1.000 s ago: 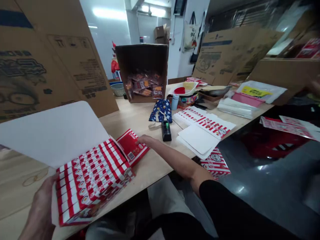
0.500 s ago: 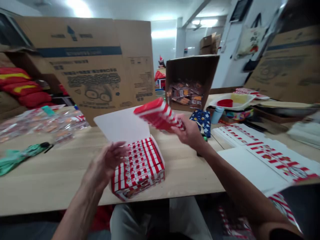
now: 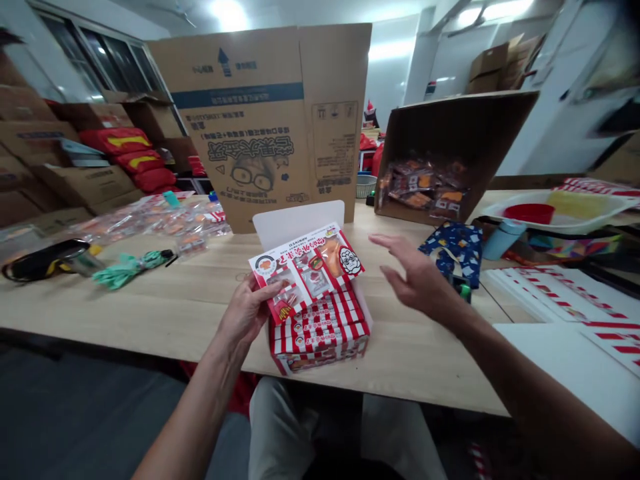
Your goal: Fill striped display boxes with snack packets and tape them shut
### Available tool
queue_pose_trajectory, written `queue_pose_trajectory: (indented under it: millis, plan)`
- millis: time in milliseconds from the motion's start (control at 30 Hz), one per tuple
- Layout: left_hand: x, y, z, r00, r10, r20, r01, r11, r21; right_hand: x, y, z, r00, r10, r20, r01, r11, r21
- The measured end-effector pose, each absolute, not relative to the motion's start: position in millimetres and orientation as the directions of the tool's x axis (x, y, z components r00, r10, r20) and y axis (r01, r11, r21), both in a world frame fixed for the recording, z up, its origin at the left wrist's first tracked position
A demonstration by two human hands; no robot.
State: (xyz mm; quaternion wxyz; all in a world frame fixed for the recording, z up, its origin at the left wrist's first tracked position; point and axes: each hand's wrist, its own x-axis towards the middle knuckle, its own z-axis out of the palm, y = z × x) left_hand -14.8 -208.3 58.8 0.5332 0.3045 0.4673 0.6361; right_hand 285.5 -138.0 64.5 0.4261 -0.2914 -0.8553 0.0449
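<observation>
My left hand [image 3: 249,312] grips the near left corner of a red and white snack packet [image 3: 306,269] and holds it flat over an open white display box [image 3: 320,327]. The box sits at the table's front edge, its white lid flap [image 3: 295,222] standing up behind. It is filled with several red and white striped packets on edge. My right hand [image 3: 417,279] hovers to the right of the box, fingers spread, holding nothing.
A big cardboard carton [image 3: 265,120] stands behind the box. An open brown carton [image 3: 450,153] of snack bags lies on its side at the right. Flat striped box blanks [image 3: 560,300] lie at the right. Clear snack bags [image 3: 150,223] and a green cord [image 3: 130,267] lie at the left.
My right hand carried a packet from the table over to the box and let go of it; my left hand now holds it. My head turned left.
</observation>
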Motion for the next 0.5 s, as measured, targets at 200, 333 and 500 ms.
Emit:
queue_pose_trajectory:
  millis: [200,333,500]
  plan:
    - [-27,-203,59,-0.257,0.965,-0.052,-0.396,-0.056,0.917,301,-111,62,-0.385,0.805,0.452,0.451,0.591,-0.669]
    - [-14,-202,55,-0.314,0.948,-0.050,-0.459,-0.106,0.882,283,-127,52,-0.397,0.876,0.275,0.390,0.432,-0.813]
    - [36,-211,44,-0.223,0.972,0.070,-0.529,-0.181,0.829,225,-149,39,-0.535,0.834,0.131,-0.192,0.031,-0.981]
